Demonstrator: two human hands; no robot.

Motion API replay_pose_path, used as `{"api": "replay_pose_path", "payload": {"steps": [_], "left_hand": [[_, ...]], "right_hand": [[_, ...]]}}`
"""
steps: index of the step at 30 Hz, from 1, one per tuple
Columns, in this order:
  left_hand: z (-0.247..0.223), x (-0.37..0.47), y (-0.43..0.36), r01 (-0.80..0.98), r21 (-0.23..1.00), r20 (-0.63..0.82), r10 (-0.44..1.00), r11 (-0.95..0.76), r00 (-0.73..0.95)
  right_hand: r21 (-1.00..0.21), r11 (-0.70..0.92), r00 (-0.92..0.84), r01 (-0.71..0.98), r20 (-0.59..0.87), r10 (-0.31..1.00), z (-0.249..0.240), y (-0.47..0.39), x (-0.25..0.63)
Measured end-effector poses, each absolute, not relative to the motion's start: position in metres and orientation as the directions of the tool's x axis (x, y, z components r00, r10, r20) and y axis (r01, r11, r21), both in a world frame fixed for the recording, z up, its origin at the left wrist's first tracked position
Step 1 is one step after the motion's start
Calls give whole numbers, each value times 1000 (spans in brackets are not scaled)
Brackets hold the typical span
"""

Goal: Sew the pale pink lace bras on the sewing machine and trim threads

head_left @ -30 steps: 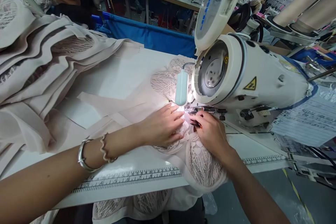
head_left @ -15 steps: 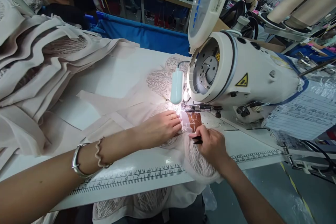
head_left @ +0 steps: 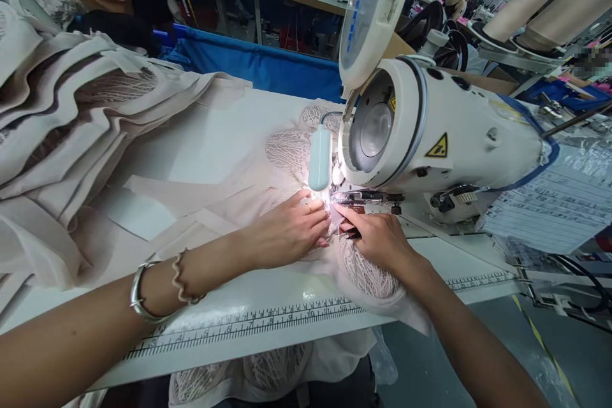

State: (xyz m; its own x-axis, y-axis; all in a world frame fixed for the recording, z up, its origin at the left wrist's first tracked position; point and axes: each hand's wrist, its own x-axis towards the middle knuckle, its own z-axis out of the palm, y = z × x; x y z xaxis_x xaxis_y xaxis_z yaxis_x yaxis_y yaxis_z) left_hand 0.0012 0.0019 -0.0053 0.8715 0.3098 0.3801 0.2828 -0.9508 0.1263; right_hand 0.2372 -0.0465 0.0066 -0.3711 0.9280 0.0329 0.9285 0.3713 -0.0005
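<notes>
A pale pink bra with lace cups (head_left: 367, 268) lies under the needle area of a white sewing machine (head_left: 459, 127), lit by a small mint-green lamp (head_left: 320, 159). My left hand (head_left: 291, 229) presses the bra's fabric just left of the needle, its fingers together and curled over the edge. From the right, my right hand (head_left: 380, 239) reaches in with its index fingertip on the fabric close to the presser foot. Dark thread snips (head_left: 354, 233) stick out from under its fingers, mostly hidden in the palm. The near cup hangs partly over the table's front edge.
A heap of similar pale garments (head_left: 95, 102) covers the left of the table (head_left: 191, 325), whose front edge bears a printed ruler. The machine's round cover (head_left: 375, 13) stands raised. Behind is a blue cloth bin (head_left: 258, 64). Written paper (head_left: 554, 204) hangs at the right.
My right hand has moved up and left to the needle, its index finger now stretched along the fabric. The near cup has shifted slightly. The machine's inner crank now looks blurred.
</notes>
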Motion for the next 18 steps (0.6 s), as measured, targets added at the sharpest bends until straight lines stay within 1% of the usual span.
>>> {"api": "replay_pose_path", "payload": {"steps": [5,8,11,15,18], "left_hand": [[-7,-1,4,312,99,375,326,-945,868],[-5,-1,3,342,73,362,344,-937,866],[-4,-1,4,336,46,350,330,-941,876],[-4,-1,4,331,47,361,325,-942,874],[-4,-2,5,351,41,363,341,-935,867]], "right_hand": [[-38,426,-420,904,119,900,6,-44,241],[-45,418,-412,907,97,906,6,-42,242],[-52,414,-409,909,82,909,7,-41,242],[-77,473,-463,878,115,879,6,-40,245],[-96,482,-470,871,125,874,6,-40,246]]}}
